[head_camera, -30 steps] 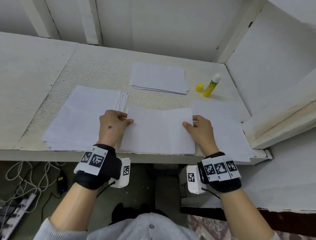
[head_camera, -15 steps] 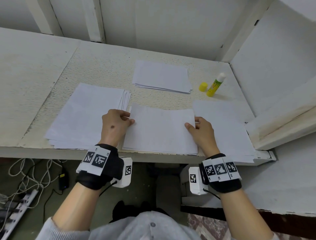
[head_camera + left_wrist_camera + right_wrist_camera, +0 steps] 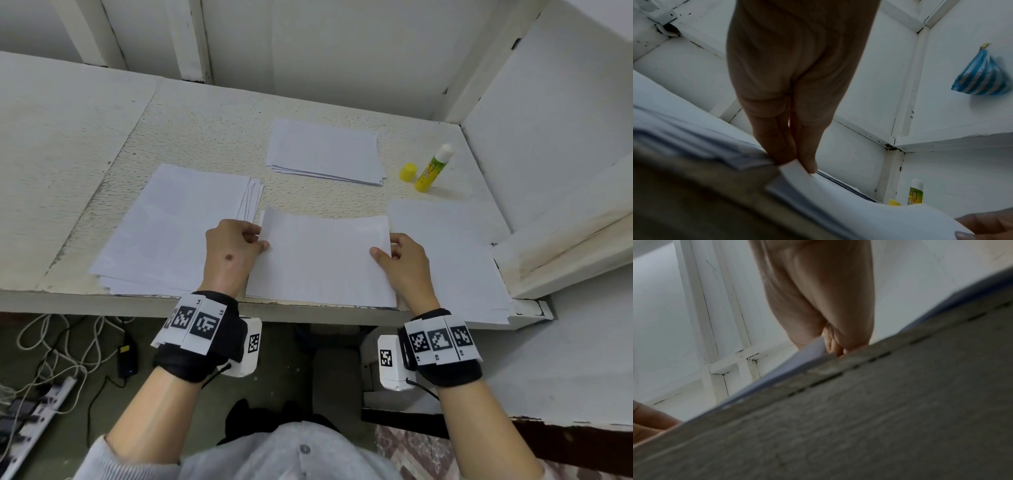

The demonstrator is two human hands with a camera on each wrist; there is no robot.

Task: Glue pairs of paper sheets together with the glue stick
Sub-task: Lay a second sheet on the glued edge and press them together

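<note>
Left hand [image 3: 233, 250] and right hand [image 3: 406, 262] each pinch a side edge of the middle sheet [image 3: 325, 260] at the desk's near edge — probably aligning a pair. The uncapped glue stick [image 3: 433, 168] stands idle far right; stacks remain.

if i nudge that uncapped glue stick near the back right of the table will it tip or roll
The glue stick stands upright on a narrow base, tall and slim, so a nudge would probably topple it. Being round, it would likely then roll. Its yellow cap sits beside it, so the exposed glue could smear the table.
</note>
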